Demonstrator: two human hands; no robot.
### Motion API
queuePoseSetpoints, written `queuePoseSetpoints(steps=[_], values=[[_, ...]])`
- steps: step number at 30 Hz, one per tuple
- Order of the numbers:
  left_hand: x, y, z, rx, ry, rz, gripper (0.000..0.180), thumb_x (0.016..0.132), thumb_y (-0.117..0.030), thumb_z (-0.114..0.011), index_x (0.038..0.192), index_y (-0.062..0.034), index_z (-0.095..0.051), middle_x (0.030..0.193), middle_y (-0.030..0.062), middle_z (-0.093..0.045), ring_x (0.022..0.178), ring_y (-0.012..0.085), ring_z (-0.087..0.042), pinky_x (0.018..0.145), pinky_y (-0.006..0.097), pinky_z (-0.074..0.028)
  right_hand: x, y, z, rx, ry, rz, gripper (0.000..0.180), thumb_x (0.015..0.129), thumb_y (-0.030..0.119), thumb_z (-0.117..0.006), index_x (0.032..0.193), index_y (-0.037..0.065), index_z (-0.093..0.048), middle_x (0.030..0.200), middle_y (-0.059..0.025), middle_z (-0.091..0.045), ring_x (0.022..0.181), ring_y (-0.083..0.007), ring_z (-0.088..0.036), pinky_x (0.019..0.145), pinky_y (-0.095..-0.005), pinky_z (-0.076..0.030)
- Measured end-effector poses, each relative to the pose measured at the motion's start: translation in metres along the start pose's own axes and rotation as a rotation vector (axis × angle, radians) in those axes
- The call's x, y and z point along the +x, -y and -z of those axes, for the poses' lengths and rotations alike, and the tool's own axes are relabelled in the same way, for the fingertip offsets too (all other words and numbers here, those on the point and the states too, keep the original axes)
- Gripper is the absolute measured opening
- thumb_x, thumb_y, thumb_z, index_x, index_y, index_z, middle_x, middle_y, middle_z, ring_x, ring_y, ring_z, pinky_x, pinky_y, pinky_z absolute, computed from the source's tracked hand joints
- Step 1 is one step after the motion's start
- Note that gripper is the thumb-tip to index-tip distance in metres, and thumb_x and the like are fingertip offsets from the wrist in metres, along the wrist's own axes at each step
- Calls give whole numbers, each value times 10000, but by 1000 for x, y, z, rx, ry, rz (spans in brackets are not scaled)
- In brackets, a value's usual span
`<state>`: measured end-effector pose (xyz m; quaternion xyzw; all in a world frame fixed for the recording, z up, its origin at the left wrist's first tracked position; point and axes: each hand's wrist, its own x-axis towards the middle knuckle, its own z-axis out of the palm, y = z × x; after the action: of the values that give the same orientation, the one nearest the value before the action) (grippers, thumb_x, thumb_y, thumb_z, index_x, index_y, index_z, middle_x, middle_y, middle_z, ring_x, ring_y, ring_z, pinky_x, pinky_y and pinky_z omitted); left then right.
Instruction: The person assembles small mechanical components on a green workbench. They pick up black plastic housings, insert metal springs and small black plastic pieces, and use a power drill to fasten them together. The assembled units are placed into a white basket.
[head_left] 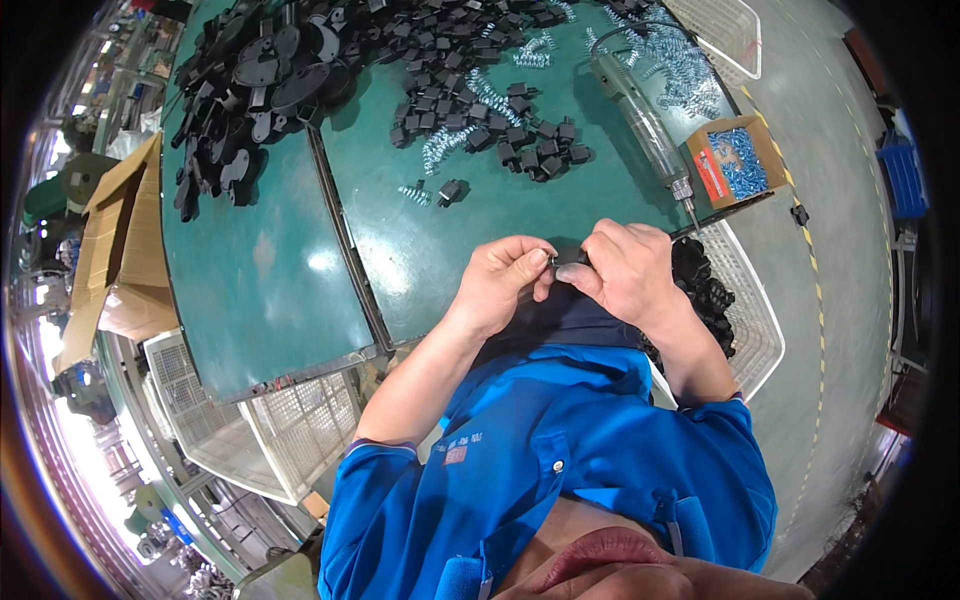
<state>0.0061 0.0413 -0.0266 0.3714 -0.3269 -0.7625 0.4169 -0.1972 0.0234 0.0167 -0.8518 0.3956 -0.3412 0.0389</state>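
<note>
At the table's near edge, in front of my body, my two hands meet with fingertips almost touching. My left hand (503,281) is closed in a pinch on something small, mostly covered by its thumb and finger. My right hand (629,266) has its fingers curled round a small black part (572,252), mostly hidden between the hands. On the green table (400,270) beyond them lie a heap of small black blocks (545,150), shiny coil springs (440,150) and a single black block (452,192) beside a short spring (414,194).
Larger black plastic pieces (270,70) are piled at the far left. A power screwdriver (640,115) lies at the right, beside a cardboard box of bluish screws (738,163). Below it, a white basket (765,350) holds black parts. An open carton (120,240) stands left of the table.
</note>
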Motion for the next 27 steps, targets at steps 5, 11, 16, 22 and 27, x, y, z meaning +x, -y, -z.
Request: queuePoseSetpoints(steps=[5, 11, 16, 22, 27], values=[[-8, -19, -17, 579, -166, -471, 122, 954, -65, -619, 971, 39, -681, 811, 38, -620, 670, 116, -609, 586, 245, -480, -2, 12, -18, -18, -77, -63, 476, 796, 459, -734, 628, 99, -473, 604, -50, -449, 457, -235, -497, 439, -350, -398], [-13, 4, 4, -175, 55, 75, 307, 993, -296, -601, 1028, 5, -646, 770, 44, -597, 657, 125, -538, 597, 265, -459, 0, 16, -19, 169, 96, -79, 564, 671, 596, -767, 684, 84, -532, 631, -61, -491, 498, -267, -547, 469, -366, -441], [-18, 0, 13, -372, 103, 137, 318, 983, -323, -601, 1018, -7, -624, 778, 72, -616, 651, 156, -536, 596, 277, -435, 10, 10, 1, 303, 275, -250, 721, 627, 511, -839, 1158, 84, -603, 950, -74, -616, 736, -246, -653, 627, -356, -524], [-26, -8, 19, -342, 13, 114, 329, 999, -348, -570, 991, -23, -617, 772, 52, -614, 654, 152, -549, 607, 278, -444, 24, 24, -11, 705, 254, -334, 732, 703, 215, -855, 1348, 105, -527, 1118, -87, -619, 857, -194, -652, 706, -320, -524], [-34, -17, 23, -327, -62, 107, 354, 1011, -384, -540, 936, -44, -604, 734, 58, -605, 627, 148, -551, 585, 274, -446, 39, 31, -26, 669, 247, -135, 390, 767, 98, -772, 1134, 54, -649, 1052, -105, -645, 925, -280, -663, 771, -362, -533]])
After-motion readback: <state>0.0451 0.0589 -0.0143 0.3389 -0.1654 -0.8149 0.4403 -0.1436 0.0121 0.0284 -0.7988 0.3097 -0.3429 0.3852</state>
